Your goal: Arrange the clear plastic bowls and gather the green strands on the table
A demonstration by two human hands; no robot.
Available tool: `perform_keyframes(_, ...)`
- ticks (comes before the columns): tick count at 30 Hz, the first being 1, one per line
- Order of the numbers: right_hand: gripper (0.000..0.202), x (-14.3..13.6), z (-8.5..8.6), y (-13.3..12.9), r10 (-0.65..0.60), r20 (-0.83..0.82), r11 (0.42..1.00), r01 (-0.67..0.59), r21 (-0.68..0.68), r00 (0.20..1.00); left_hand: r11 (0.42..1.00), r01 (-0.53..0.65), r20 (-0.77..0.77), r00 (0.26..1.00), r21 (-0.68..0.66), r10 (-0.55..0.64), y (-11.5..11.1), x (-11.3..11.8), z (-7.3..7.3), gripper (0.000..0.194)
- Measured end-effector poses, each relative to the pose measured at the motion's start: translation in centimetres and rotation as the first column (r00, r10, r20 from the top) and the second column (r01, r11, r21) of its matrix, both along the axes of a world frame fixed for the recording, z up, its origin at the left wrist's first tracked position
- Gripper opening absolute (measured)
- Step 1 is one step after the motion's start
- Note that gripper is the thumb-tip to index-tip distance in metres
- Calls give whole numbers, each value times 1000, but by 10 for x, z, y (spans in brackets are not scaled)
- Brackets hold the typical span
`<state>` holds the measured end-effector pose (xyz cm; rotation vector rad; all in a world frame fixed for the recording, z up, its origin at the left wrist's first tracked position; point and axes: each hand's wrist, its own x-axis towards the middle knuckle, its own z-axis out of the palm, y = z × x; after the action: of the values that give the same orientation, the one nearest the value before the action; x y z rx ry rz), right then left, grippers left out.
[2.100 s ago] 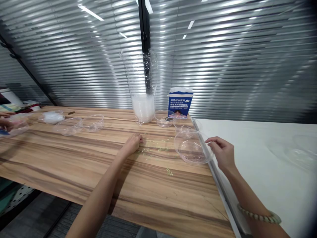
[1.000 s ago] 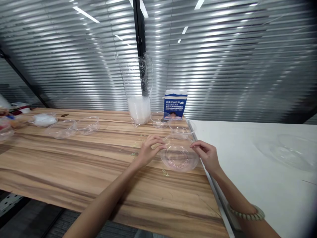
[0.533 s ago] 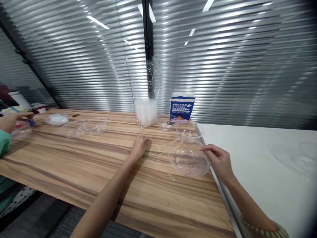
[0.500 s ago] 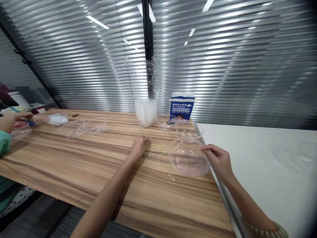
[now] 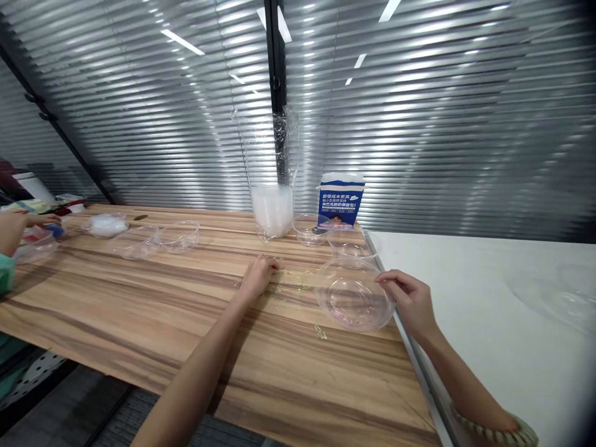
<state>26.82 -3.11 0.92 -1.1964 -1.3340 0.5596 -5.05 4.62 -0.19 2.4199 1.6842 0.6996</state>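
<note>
My right hand (image 5: 410,301) pinches the right rim of a clear round plastic bowl (image 5: 356,298), which is tilted near the table's right edge. On the wooden table (image 5: 186,310), left of the bowl, rests my left hand (image 5: 259,276) with its fingers curled together; what they hold, if anything, is too small to make out. Thin yellowish transparent scraps (image 5: 298,279) lie between that hand and the bowl. Another small scrap (image 5: 320,331) lies in front of them. Just behind the bowl stands another clear bowl (image 5: 354,250).
A stack of bowls in a plastic bag (image 5: 272,211) and a blue carton (image 5: 339,202) stand at the back. More clear containers (image 5: 179,236) are left. A co-worker's hand (image 5: 37,220) is at far left, near a red-and-blue item. A white table (image 5: 488,298) adjoins on the right.
The co-worker's hand at far left has shifted slightly, showing more of the blue item. My left hand has moved very slightly left; my right hand keeps its pinch on the bowl.
</note>
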Motion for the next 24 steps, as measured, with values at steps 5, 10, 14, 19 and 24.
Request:
perform_keyframes(5,13,-1,2,-1,4,21,1000,-4,10,1000,1000,7,-61,998,16,-6,1,1,0,13)
perform_keyframes(10,13,-1,1,0,-1,12,1000,1,3,1000,1000,10,-80,997,28,-7,3,2,-2,12)
perform_keyframes(14,13,0,0,0,1,6,1000,-1,-13,1000,998,-19,2,1000,57,19,3,0,-3,15)
perform_keyframes(19,13,0,-1,0,2,4,1000,-2,-9,1000,999,-42,196,980,-2,41,4,-1,-3,18)
perform_keyframes(24,13,0,-1,0,6,18,1000,-6,-3,1000,999,-10,309,951,-49,25,6,-3,-3,14)
